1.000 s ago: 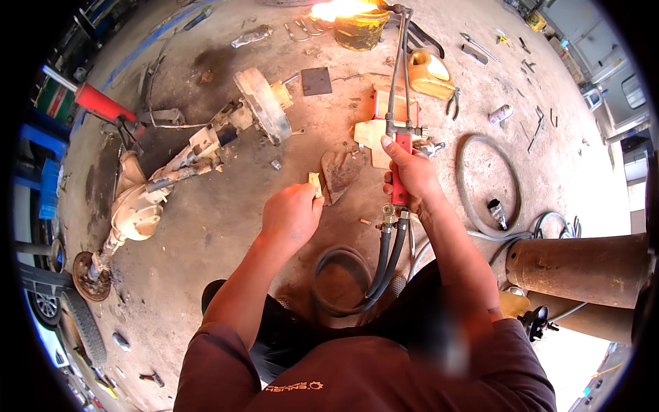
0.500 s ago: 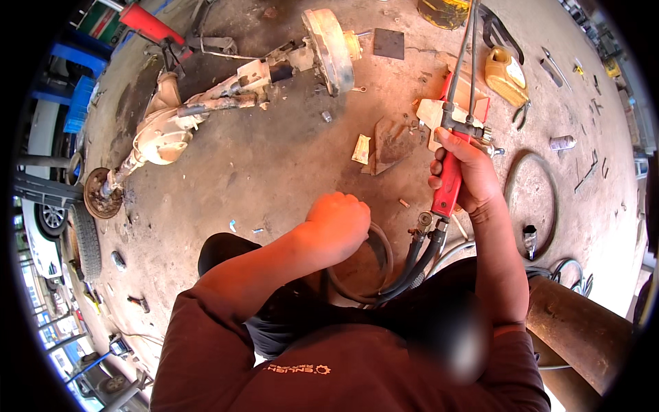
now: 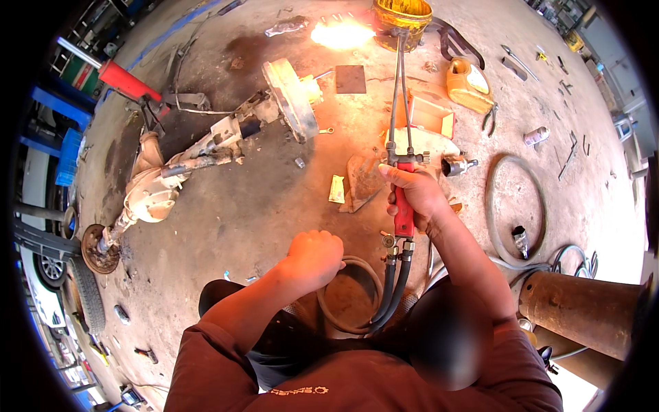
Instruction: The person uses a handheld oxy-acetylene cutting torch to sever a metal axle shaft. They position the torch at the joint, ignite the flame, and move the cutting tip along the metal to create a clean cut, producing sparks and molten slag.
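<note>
My right hand (image 3: 420,196) is wrapped round the red handle of a gas cutting torch (image 3: 405,214), thumb toward its valve end. Two thin metal tubes run from the handle away from me, over the yellow bucket's near side. Black hoses (image 3: 394,292) come out of the handle's near end and curl toward my legs. A bright orange flame (image 3: 342,32) glares at the far side, left of the yellow bucket (image 3: 403,15). Above my left knee, my left hand (image 3: 314,259) is closed in a fist; whatever it may hold is hidden.
A dirty vehicle axle (image 3: 154,196) with a drum lies at the left. Beyond my right hand are a red-edged box (image 3: 431,117), a yellow jug (image 3: 469,86) and pliers (image 3: 489,120). At the right lie a coiled hose (image 3: 542,199) and a rusty pipe (image 3: 580,309).
The view has shifted, showing more of the far floor. A bright flame now shows there. The torch points more straight ahead, and my left fist stays closed.
</note>
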A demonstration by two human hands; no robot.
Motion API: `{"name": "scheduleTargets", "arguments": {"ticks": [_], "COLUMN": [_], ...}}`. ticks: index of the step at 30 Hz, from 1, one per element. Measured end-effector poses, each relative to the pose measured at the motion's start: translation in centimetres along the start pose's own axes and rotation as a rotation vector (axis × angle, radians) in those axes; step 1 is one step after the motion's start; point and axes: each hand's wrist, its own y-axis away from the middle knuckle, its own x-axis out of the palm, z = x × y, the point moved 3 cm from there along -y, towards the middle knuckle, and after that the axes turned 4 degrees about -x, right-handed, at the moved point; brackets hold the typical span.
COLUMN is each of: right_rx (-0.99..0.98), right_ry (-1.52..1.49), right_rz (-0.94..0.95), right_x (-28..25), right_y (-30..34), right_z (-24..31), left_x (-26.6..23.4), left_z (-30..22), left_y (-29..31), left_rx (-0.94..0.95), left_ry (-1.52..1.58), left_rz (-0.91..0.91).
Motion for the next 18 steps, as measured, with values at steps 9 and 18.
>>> {"name": "scheduleTargets", "arguments": {"ticks": [9, 18], "right_rx": [0.020, 0.029], "right_ry": [0.031, -0.036], "right_rz": [-0.025, -0.055], "right_x": [-0.58, -0.72], "right_y": [0.21, -0.56], "right_z": [-0.12, -0.20], "left_x": [0.62, 0.62], "left_z": [-0.61, -0.41], "left_y": [0.13, 0.19], "left_rx": [0.118, 0.134], "left_ry": [-0.010, -0.023], "left_rz": [-0.082, -0.070]}}
